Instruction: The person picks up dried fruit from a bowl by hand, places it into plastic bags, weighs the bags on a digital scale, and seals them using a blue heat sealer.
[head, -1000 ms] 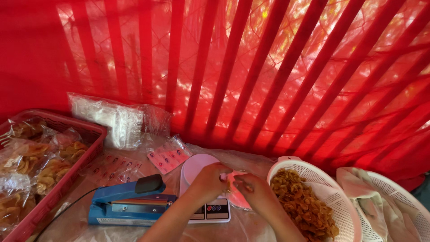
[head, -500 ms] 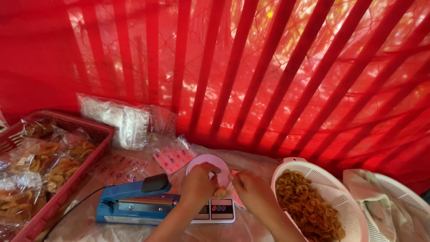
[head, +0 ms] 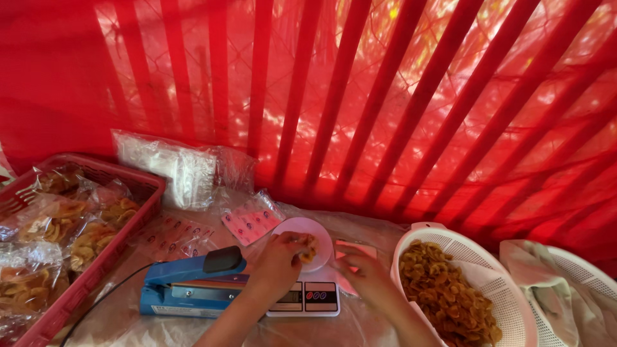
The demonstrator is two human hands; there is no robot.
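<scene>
My left hand (head: 279, 260) is over the round white pan (head: 292, 230) of a small digital scale (head: 307, 299), its fingertips pinched on a few fried chips (head: 307, 249) lying on the pan. Just to the right of the scale, my right hand (head: 367, 275) hovers low with its fingers stretched out toward the pan. It lies over a flat pinkish bag (head: 352, 248) on the table; I see nothing gripped in it. A white colander (head: 508, 283) heaped with golden chips (head: 447, 295) stands right beside my right forearm.
A blue heat sealer (head: 189, 286) lies left of the scale, its cable running off left. A red basket (head: 116, 247) of bagged chips fills the left side. Clear bags (head: 173, 167) and pink label packs (head: 252, 218) lie behind. A second white colander (head: 578, 283) holds a cloth.
The view has shifted right and down a little. My hands moved from beside the colander to the scale; the left now sets chips on the pan and the right has drawn back to the right.
</scene>
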